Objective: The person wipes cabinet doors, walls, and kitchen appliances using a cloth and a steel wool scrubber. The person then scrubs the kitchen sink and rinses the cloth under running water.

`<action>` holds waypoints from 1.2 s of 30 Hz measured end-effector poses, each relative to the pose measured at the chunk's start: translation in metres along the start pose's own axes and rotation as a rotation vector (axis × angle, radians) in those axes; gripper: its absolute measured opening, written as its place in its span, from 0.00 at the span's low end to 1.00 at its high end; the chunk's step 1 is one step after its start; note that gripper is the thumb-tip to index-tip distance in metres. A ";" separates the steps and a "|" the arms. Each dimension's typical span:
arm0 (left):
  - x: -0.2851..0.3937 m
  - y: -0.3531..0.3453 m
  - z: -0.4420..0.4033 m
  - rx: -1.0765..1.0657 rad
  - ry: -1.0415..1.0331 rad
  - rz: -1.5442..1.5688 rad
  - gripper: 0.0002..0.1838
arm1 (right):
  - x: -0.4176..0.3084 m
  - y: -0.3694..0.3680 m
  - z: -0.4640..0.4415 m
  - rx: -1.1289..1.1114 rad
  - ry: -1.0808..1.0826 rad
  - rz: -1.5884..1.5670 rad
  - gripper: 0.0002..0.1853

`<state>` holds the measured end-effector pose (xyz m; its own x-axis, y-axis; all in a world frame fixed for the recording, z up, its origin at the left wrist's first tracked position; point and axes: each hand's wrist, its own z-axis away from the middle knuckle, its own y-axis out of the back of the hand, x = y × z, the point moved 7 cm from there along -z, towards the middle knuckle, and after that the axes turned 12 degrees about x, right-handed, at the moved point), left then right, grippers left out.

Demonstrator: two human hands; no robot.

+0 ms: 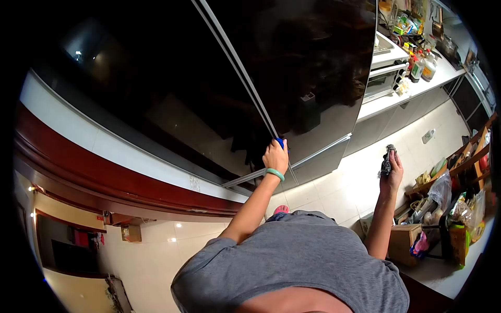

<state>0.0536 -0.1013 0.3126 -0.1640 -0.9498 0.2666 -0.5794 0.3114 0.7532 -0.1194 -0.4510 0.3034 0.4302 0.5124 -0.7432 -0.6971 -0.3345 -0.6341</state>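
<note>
My left hand (275,158), with a green bangle at the wrist, is closed on a small blue thing (281,142) mostly hidden by the fingers, perhaps a cloth or sponge. It presses against the glossy black refrigerator (308,68), at the lower end of the silvery strip (237,62) between the doors. Out to the right, my right hand (392,169) is raised over the floor. Its fingers grip a crumpled dark grey scouring pad (386,160), though whether it is steel wool or mesh cloth I cannot tell.
A white counter (383,106) with an oven (383,81) and several bottles (421,68) runs along the upper right. Bags (459,240) and a cardboard box (405,244) crowd the right side. A dark red wooden frame (104,161) curves along the left. Pale tiles (342,185) cover the floor.
</note>
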 end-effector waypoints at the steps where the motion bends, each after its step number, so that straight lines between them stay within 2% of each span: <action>1: -0.003 -0.010 0.007 -0.021 -0.002 0.012 0.21 | 0.003 -0.001 0.003 -0.015 -0.011 0.007 0.10; 6: -0.021 -0.066 0.040 -0.225 -0.001 -0.085 0.22 | 0.018 -0.001 0.013 0.013 -0.061 0.029 0.11; 9: -0.029 -0.087 0.050 -0.265 0.016 -0.076 0.21 | 0.020 0.005 0.017 0.077 -0.052 0.009 0.10; 10: -0.030 -0.090 0.053 -0.272 0.004 -0.069 0.21 | 0.026 0.013 0.012 0.041 -0.043 0.022 0.13; 11: -0.031 -0.097 0.057 -0.329 -0.008 -0.070 0.20 | 0.030 0.023 0.008 0.007 -0.035 0.037 0.16; 15: -0.023 -0.135 0.115 -0.675 -0.155 -0.016 0.19 | 0.027 0.033 0.030 0.052 -0.044 0.013 0.16; 17: -0.017 -0.145 0.148 -0.851 -0.081 0.041 0.19 | 0.018 0.046 0.047 0.136 -0.039 0.012 0.15; 18: -0.009 -0.141 0.159 -0.897 -0.130 0.053 0.19 | 0.015 0.057 0.050 0.144 -0.013 0.004 0.14; 21: 0.004 -0.113 0.166 -0.936 -0.179 0.147 0.17 | 0.007 0.096 0.063 0.244 0.018 0.001 0.12; 23: 0.005 -0.079 0.138 -0.738 -0.183 0.294 0.15 | 0.000 0.122 0.075 0.271 0.057 -0.035 0.10; 24: 0.006 -0.054 0.115 -0.457 -0.268 0.399 0.14 | -0.001 0.133 0.082 0.330 0.062 -0.052 0.10; 25: 0.009 -0.022 0.087 -0.353 -0.245 0.467 0.14 | -0.003 0.139 0.090 0.371 0.071 -0.045 0.10; 26: 0.015 0.014 0.056 -0.155 -0.360 0.538 0.12 | -0.003 0.141 0.096 0.399 0.070 -0.055 0.10; 28: 0.030 0.086 -0.001 0.138 -0.461 0.484 0.10 | 0.004 0.153 0.100 0.434 0.069 -0.068 0.10; 30: 0.036 0.124 -0.042 0.419 -0.564 0.450 0.11 | 0.020 0.170 0.092 0.331 0.005 -0.069 0.11; 31: 0.040 0.133 -0.058 0.504 -0.604 0.417 0.13 | 0.020 0.155 0.096 0.451 -0.012 -0.052 0.10; 33: 0.055 0.131 -0.082 0.631 -0.714 0.282 0.15 | 0.023 0.138 0.098 0.480 -0.040 -0.060 0.10; 35: 0.067 0.095 -0.093 0.598 -0.771 0.028 0.14 | 0.026 0.131 0.098 0.435 -0.045 -0.065 0.11; 36: 0.074 0.073 -0.085 0.665 -0.844 -0.173 0.10 | 0.027 0.127 0.096 0.388 -0.047 -0.066 0.12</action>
<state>0.0672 -0.1459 0.4385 -0.3873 -0.7731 -0.5023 -0.9218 0.3338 0.1971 -0.2513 -0.4038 0.2235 0.4604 0.5616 -0.6874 -0.8378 0.0189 -0.5457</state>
